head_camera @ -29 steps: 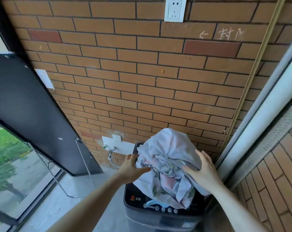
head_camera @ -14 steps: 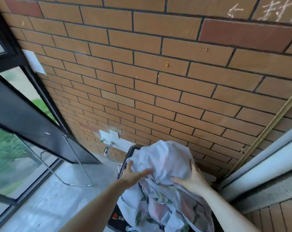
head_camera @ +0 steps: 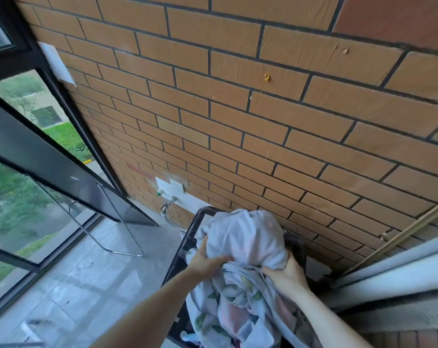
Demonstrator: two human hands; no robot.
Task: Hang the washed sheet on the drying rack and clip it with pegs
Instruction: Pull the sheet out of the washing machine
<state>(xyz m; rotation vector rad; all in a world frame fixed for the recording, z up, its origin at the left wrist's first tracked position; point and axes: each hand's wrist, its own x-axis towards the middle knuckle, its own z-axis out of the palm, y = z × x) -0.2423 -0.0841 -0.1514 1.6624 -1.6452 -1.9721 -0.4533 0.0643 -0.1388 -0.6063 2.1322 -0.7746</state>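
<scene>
An orange brick wall (head_camera: 238, 101) fills the background, with black-framed glazing (head_camera: 24, 146) to the left and a grey tiled floor (head_camera: 87, 285) below. At the wall's foot stands a dark top-loading washing machine (head_camera: 180, 262). Above its opening is the bunched floral sheet (head_camera: 245, 247), its long axis roughly vertical, the rounded top toward the wall and the tail trailing down into the machine. The left hand (head_camera: 205, 262) grips its left side; the right hand (head_camera: 285, 275) clutches its right side, fingers curled into cloth.
</scene>
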